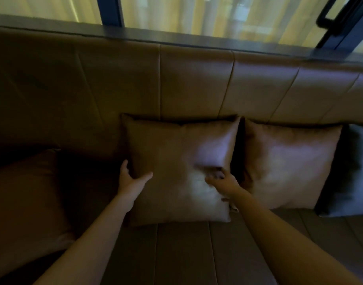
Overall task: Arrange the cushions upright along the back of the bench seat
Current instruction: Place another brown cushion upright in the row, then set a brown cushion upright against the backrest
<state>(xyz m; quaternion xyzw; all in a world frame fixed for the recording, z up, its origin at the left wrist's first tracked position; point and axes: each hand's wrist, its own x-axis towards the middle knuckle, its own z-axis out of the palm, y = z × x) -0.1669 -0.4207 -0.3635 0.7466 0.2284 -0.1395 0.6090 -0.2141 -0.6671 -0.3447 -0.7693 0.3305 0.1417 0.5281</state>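
A brown satin cushion [176, 161] stands upright against the padded backrest [193, 83] of the brown bench seat [182, 251]. My left hand [131, 177] clasps its lower left edge, thumb on the front face. On the cushion's lower right part rests my right hand [221, 181], blurred, with the fingers pressing into the fabric. A second brown cushion [289, 167] stands upright just to the right, touching the first. Beyond it leans a dark grey cushion [353, 173], partly cut off by the frame. Another brown cushion [26, 206] lies at the left in shadow.
A dark ledge [176, 37] runs along the top of the backrest below a window with pale curtains [197, 15]. A black door handle [330, 19] shows at the upper right. A dim gap of seat separates the left cushion from the middle one.
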